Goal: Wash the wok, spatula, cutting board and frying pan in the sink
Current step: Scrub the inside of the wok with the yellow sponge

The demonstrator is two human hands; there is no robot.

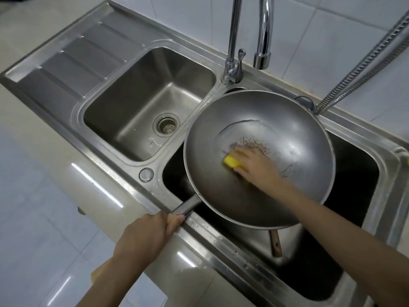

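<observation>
My right hand (251, 165) has its fingers pressed over the yellow sponge (233, 162), scrubbing the speckled patch low in the wok (261, 134). Left hand (146, 234) is wrapped tight round the wok handle (184, 207), holding it tilted over the right sink basin (363, 173). My worry: that wet handle twisting in my grip and the wok banging down onto the wooden handle (276, 243) underneath.

The wok (259, 129) spans nearly the whole right basin (358, 173), blocking entry from above; only a gap at its near edge stays open; the left basin (137, 103) lies open; the faucet (264, 32) overhangs the sink's far edge.
</observation>
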